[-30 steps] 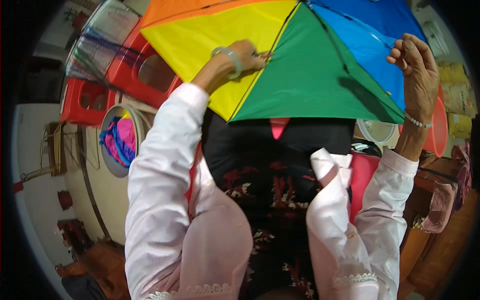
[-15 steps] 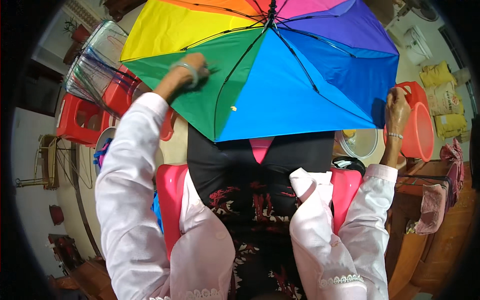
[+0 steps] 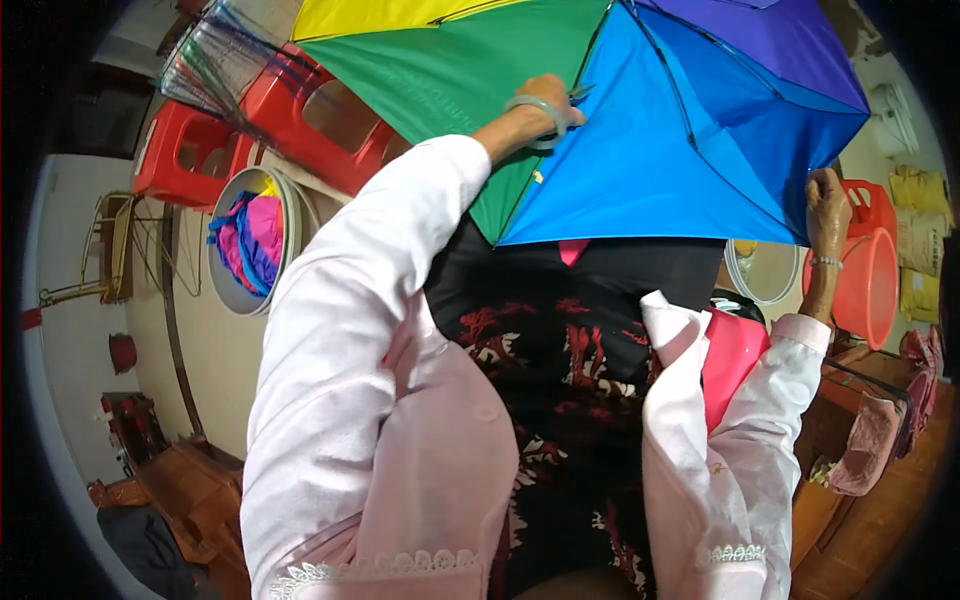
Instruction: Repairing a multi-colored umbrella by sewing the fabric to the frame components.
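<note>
An opened umbrella (image 3: 640, 190) with rainbow panels lies across my lap, its inner side and black ribs facing me. My left hand (image 3: 543, 108), with a pale bangle at the wrist, is closed near the rib between the green and light blue panels. From its fingers sticks a small dark pointed tool (image 3: 580, 92), too small to make out fully. At the right corner of the blue panel, my right hand (image 3: 828, 205) pinches the umbrella's edge. A small yellowish bit (image 3: 538, 177) shows on the light blue panel. The umbrella's top is cut off by the view.
Left of me stands a pale bucket (image 3: 288, 225) of bright folded fabric, near red plastic stools (image 3: 190, 155) and a clear bin (image 3: 215, 70) of thin rods. On the right are a red basin (image 3: 868, 290), a clear round container (image 3: 765, 275) and yellow sacks (image 3: 920, 245).
My left hand has moved right across the green panel to the rib beside the light blue one. The view has shifted, uncovering the bucket of fabric. My right hand still grips the corner.
</note>
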Available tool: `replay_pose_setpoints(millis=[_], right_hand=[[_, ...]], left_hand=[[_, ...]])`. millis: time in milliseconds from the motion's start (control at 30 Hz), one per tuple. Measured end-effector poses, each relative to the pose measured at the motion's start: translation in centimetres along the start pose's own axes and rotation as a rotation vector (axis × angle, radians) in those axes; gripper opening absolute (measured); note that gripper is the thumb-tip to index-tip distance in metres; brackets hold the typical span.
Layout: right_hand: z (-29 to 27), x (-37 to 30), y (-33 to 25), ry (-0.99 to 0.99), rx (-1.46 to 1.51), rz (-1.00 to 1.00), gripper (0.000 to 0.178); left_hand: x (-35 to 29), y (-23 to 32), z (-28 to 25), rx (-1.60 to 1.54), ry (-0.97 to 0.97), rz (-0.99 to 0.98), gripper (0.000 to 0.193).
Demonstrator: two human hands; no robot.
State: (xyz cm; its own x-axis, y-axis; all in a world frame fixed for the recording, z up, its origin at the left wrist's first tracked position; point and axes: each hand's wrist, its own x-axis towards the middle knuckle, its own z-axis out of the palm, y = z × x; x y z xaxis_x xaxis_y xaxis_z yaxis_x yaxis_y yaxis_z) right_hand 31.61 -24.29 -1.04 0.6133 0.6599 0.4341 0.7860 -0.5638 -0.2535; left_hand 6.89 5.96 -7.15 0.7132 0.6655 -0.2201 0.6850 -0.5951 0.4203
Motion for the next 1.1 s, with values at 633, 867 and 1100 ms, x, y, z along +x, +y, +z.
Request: replay_pose_setpoints(millis=[633, 867, 1100], right_hand=[[-4.3, 3.3, -0.2, 0.179, -0.155, -0.173, 0.021], [6.8, 5.7, -14.4, 0.138, 0.297, -0.515, 0.018], [16.1, 0.7, -19.9, -0.206, 0.39, -0.171, 0.015]], left_hand=[[-2.4, -1.5, 4.5, -0.031, 0.223, 0.142, 0.022], [-3.2, -0.1, 4.4, -0.237, 0.184, -0.071, 0.021], [-1.2, -3.0, 6.3, -0.668, -0.006, -0.186, 0.016]])
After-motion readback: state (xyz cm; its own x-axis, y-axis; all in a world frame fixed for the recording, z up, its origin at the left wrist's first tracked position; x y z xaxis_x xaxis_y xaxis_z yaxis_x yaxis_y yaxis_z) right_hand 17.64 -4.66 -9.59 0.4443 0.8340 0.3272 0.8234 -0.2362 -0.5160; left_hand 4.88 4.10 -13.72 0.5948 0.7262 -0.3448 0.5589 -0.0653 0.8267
